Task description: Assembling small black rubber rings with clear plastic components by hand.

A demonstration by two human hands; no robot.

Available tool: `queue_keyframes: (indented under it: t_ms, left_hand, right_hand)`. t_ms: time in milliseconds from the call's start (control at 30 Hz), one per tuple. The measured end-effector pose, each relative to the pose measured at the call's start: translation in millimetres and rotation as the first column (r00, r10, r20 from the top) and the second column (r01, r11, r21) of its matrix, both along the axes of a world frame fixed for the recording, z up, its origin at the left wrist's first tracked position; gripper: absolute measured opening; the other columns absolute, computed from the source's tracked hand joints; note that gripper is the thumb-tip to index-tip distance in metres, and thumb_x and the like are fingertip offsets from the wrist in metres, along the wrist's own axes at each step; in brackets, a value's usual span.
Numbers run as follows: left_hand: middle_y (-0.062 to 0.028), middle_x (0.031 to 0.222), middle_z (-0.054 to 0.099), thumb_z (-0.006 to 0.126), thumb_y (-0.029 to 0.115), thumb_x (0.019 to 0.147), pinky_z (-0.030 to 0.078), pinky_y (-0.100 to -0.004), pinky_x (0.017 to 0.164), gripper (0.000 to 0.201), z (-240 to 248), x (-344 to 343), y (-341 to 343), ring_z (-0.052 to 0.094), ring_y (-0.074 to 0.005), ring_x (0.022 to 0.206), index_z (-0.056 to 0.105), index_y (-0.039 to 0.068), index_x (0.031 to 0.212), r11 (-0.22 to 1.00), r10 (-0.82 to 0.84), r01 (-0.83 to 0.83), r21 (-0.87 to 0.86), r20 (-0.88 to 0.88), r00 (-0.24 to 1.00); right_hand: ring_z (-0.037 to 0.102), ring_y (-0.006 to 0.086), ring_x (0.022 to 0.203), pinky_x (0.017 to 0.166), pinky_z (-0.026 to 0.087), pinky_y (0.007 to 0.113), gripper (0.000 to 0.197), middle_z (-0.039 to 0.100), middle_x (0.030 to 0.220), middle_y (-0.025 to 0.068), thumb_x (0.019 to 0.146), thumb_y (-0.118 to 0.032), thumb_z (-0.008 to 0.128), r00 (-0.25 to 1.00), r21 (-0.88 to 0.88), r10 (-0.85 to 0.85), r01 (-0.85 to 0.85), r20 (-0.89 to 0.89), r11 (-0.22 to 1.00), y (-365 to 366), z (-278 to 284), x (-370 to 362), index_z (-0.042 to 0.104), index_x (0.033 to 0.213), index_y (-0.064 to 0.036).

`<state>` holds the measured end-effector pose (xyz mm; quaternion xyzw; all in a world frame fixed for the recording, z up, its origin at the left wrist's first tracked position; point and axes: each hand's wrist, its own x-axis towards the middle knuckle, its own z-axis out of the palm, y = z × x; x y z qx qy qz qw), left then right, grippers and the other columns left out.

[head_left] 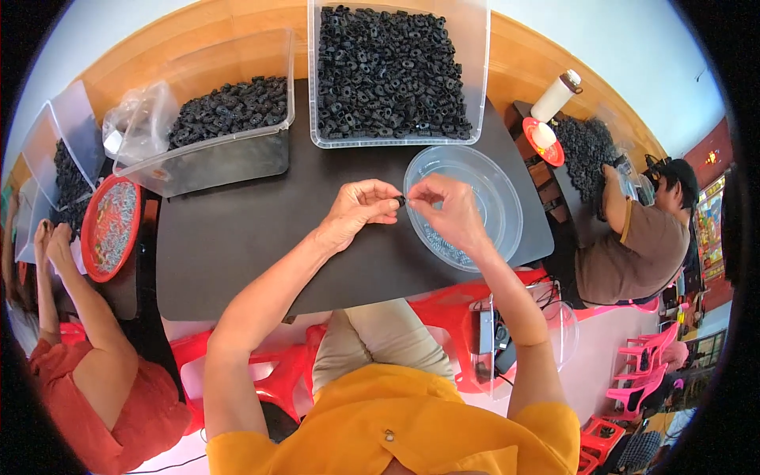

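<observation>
Above the dark table [237,245], my left hand [356,212] pinches a small black plastic part [400,200] between thumb and fingertips. My right hand [450,207] meets it from the other side, its thumb and forefinger pressed together at the part. Whatever those right fingertips hold is too small and covered to make out. Below the right hand is a clear round bowl [503,190], with small silvery metal pieces [449,247], perhaps screws, gathered toward its near side. Beyond my hands, a large clear bin [477,55] is filled with similar black parts [388,75].
Another clear bin [229,166] of black parts stands far left, a plastic bag [142,115] at its end. Co-workers sit on both sides, one by a red tray [89,245], one in a brown shirt [633,249]. A bottle [556,95] stands right. Red stools [277,388] surround my legs.
</observation>
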<state>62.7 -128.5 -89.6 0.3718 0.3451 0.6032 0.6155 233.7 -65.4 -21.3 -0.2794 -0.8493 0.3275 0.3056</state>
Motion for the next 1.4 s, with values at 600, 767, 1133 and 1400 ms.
queue_keyframes:
  t_ms: [600,767,1133,1400]
  left_hand:
    - [-0.0048,0.085,0.062,0.062,0.006,0.082,0.055,-0.0280,0.071,0.014,-4,-6,4,0.063,-0.0142,0.074,0.060,0.003,0.096,1.000,-0.025,0.026,-0.002,0.120,0.993]
    - [-0.0038,0.084,0.062,0.062,0.006,0.083,0.054,-0.0279,0.071,0.014,-3,-10,7,0.062,-0.0128,0.074,0.060,0.003,0.097,0.998,-0.066,0.066,0.009,0.136,0.989]
    - [-0.0038,0.085,0.061,0.064,0.012,0.083,0.053,-0.0264,0.071,0.019,-5,-11,9,0.060,-0.0114,0.075,0.060,0.003,0.099,0.995,-0.094,0.096,-0.029,0.084,0.992]
    - [-0.0033,0.084,0.061,0.064,0.013,0.083,0.053,-0.0265,0.070,0.018,-2,-13,9,0.060,-0.0111,0.074,0.060,0.003,0.098,0.994,-0.104,0.107,-0.028,0.079,0.991]
  right_hand:
    - [0.058,0.0161,0.059,0.055,0.046,0.027,0.005,0.060,0.068,0.0086,0.073,-0.005,0.065,0.999,0.189,0.021,-0.015,-0.029,0.982,43,15,-24,0.065,0.076,-0.0016]
    - [0.057,0.0282,0.071,0.069,0.045,0.037,0.010,0.060,0.074,0.0109,0.076,-0.006,0.057,0.996,0.571,-0.093,0.074,0.003,0.818,127,23,-61,0.065,0.080,-0.0037]
    - [0.052,0.0320,0.091,0.075,0.049,0.044,0.014,0.055,0.095,0.0147,0.071,-0.010,0.061,0.890,0.773,-0.381,0.053,0.250,0.632,188,20,-139,0.066,0.083,-0.0034]
    - [0.055,0.0316,0.094,0.078,0.048,0.040,0.011,0.059,0.093,0.0122,0.070,-0.013,0.062,0.879,0.626,-0.262,-0.053,0.400,0.778,187,37,-132,0.064,0.077,-0.0047]
